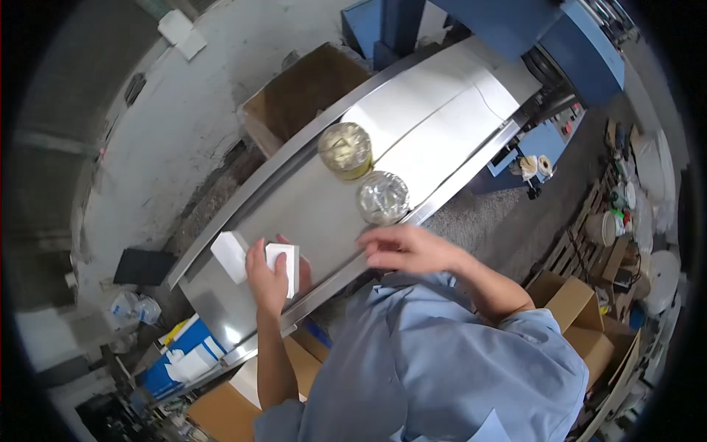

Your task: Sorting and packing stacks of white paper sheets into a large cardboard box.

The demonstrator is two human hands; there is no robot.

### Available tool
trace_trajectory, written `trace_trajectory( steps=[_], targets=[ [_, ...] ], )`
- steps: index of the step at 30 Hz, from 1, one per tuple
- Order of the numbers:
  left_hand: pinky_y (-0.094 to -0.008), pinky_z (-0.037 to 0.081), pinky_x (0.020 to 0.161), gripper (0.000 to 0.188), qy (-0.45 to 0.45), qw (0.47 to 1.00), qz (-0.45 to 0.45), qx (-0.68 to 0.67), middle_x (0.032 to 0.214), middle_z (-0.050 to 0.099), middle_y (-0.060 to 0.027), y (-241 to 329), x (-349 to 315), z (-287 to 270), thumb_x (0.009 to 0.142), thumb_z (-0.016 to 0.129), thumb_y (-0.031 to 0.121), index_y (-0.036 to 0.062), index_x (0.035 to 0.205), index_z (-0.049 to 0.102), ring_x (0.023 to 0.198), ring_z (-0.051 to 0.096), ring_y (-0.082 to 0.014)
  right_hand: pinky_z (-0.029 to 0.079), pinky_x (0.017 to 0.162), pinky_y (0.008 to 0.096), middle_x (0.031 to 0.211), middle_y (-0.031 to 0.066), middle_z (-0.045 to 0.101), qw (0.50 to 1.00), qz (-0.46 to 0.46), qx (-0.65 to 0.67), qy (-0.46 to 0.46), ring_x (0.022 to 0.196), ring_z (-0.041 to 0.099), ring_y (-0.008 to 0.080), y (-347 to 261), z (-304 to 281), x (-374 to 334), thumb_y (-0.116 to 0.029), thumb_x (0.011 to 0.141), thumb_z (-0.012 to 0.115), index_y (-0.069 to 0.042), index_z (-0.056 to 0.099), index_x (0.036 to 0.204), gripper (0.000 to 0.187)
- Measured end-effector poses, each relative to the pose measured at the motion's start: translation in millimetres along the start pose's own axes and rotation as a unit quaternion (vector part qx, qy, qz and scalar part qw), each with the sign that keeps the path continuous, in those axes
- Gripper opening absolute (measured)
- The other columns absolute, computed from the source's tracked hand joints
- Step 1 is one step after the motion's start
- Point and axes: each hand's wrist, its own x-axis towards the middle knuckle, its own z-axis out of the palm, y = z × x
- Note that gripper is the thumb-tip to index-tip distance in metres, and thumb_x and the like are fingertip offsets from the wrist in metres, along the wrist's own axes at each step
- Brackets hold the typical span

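My left hand is closed around a small white block, box-like or a stack of cards; I cannot tell which. Beside it on the metal conveyor bed lies a flat white piece. My right hand hovers over the conveyor's near edge with its fingers apart, and nothing shows between them. Just beyond that hand stands a round pack in shiny clear film. A second film-wrapped round pack, yellowish at its side, stands farther back to the left.
A white belt leads up to a blue machine at the far right. Behind the conveyor rail stands a large open carton. Cardboard boxes sit at my right, and a blue box is at the lower left.
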Motion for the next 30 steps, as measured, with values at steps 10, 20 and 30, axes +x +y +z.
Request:
trace_trajectory(
  steps=[10, 20, 30],
  targets=[
    [-0.0395, 0.047, 0.105, 0.037, 0.083, 0.96, 0.249, -0.101, 0.132, 0.064, -0.018, 211.1, 92.2, -12.1, 0.094, 0.07, 0.007, -0.0009, 0.129, 0.063, 0.122, 0.062, -0.0303, 0.043, 0.112, 0.0505, 0.143, 0.0223, 0.055, 0.824, -0.01, -0.371, 0.429, 0.139, 0.048, 0.0405, 97.4, -156.4, -11.9, -0.025, 0.093, 0.074, -0.002, 0.06, 0.137, 0.052],
    [-0.0511, 0.047, 0.102, 0.045, 0.056, 0.895, 0.443, 0.01, 0.129, 0.06, -0.0261, 356.7, 257.6, 127.8, 0.089, 0.075, 0.028, 0.0005, 0.123, 0.064, 0.121, 0.057, -0.0466, 0.034, 0.117, 0.0567, 0.156, 0.0224, 0.045, 0.846, 0.02, -0.425, 0.322, 0.145, 0.041, 0.0435, 130.6, -164.8, -21.6, -0.042, 0.094, 0.069, -0.007, 0.054, 0.145, 0.064],
    [-0.0485, 0.049, 0.091, 0.062, 0.048, 0.923, 0.38, 0.034, 0.117, 0.065, -0.0198, 367.6, 304.1, 159.2, 0.082, 0.081, 0.047, 0.0033, 0.123, 0.066, 0.106, 0.06, -0.0402, 0.031, 0.119, 0.0558, 0.158, 0.0211, 0.042, 0.862, 0.051, -0.4, 0.307, 0.148, 0.038, 0.0416, 130.4, -166.7, -24.3, -0.042, 0.093, 0.071, -0.009, 0.051, 0.149, 0.068]
  ],
)
